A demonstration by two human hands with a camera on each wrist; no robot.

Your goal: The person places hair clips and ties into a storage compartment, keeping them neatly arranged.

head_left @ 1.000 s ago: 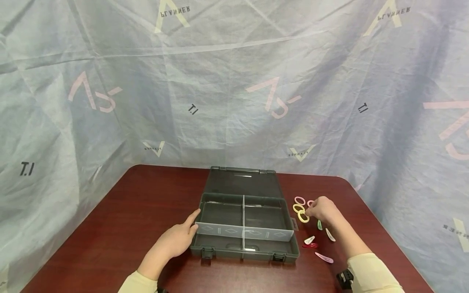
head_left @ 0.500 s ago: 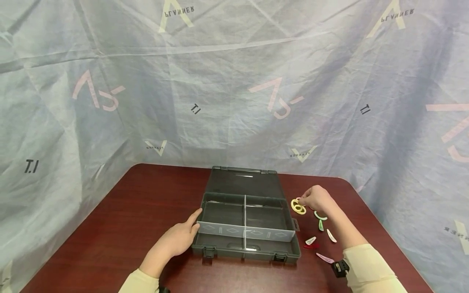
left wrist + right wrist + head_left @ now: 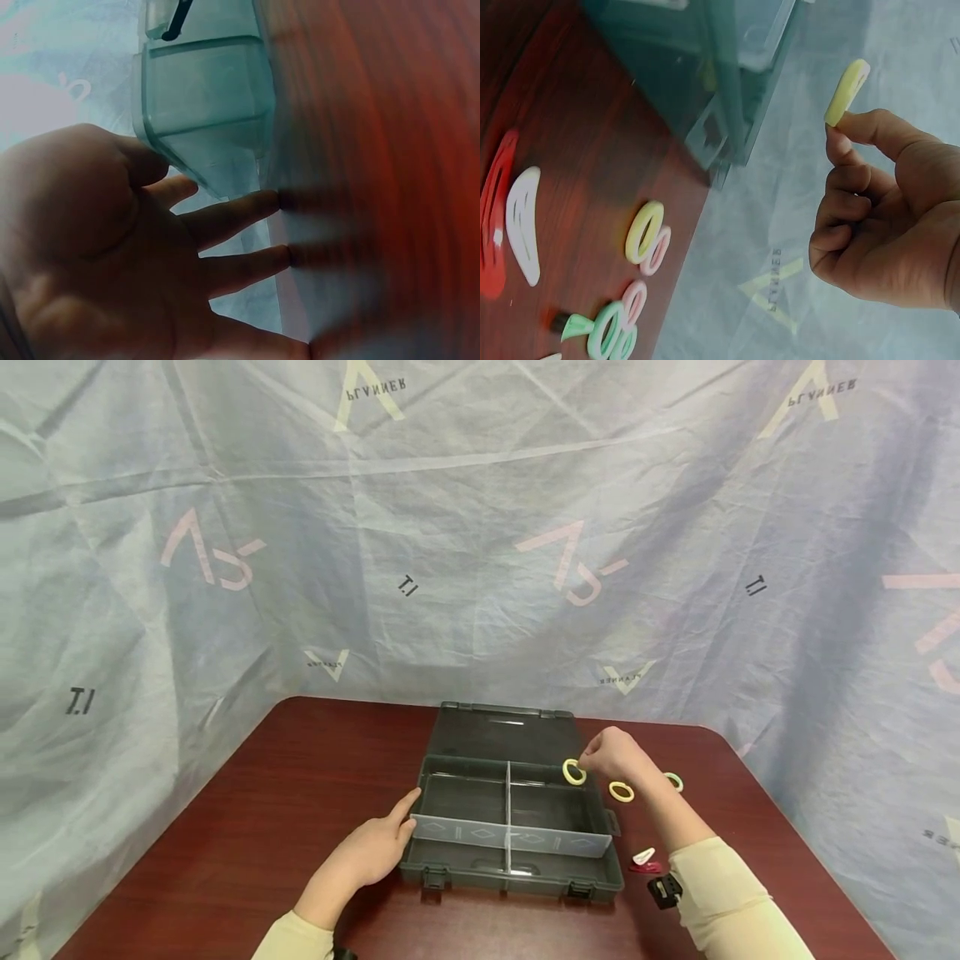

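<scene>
My right hand (image 3: 617, 753) pinches a yellow hair tie (image 3: 846, 94) between thumb and forefinger, above the back right of a dark translucent organizer box (image 3: 480, 882). Dividers split the box into compartments, and its lid (image 3: 495, 737) lies folded back. At the box's left side, my left hand (image 3: 367, 852) touches the wall with straight fingers; the left wrist view shows them spread, with fingertips down by the table. Another yellow hair tie (image 3: 634, 244) lies on the table beside a pink hair tie (image 3: 666, 244). My right arm hides part of this group in the head view.
Right of the box lie a red hair clip (image 3: 491, 225) and a white hair clip (image 3: 523, 225). Green hair ties (image 3: 594, 341), a second pink one and a green clip (image 3: 577, 328) sit farther along. A printed cloth (image 3: 465, 568) hangs behind the table (image 3: 337, 735).
My right hand has picked up one yellow hair tie from the pile and carried it left, over the box. The other yellow one stays on the table. My left hand keeps its place at the box.
</scene>
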